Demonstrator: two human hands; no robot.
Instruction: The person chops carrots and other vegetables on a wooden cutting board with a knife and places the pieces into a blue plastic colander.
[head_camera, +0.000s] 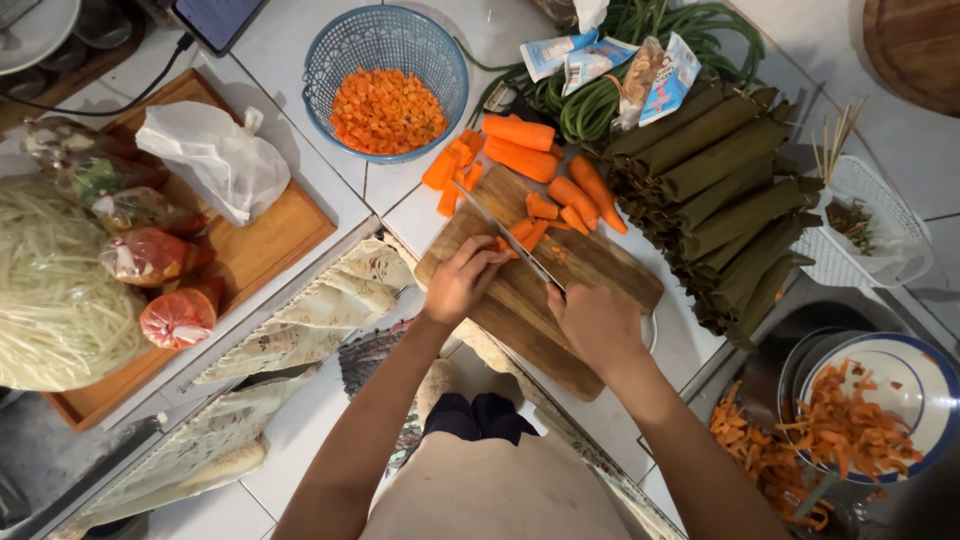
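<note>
My right hand (598, 325) grips the handle of a long knife (515, 242) whose blade lies across the wooden cutting board (600, 262). My left hand (462, 280) presses down on a carrot piece (507, 248) right beside the blade, fingers curled over it. More cut carrot sticks (545, 210) lie on the board just beyond the blade. Peeled whole carrots (520, 145) rest at the board's far edge.
A blue basket (340, 45) holds diced carrot. Leaf-wrapped rolls (720, 190) are stacked right of the board, green long beans (590, 100) behind. A bowl (930, 390) of carrot peels sits lower right. A wooden tray (285, 230) with bagged vegetables lies left.
</note>
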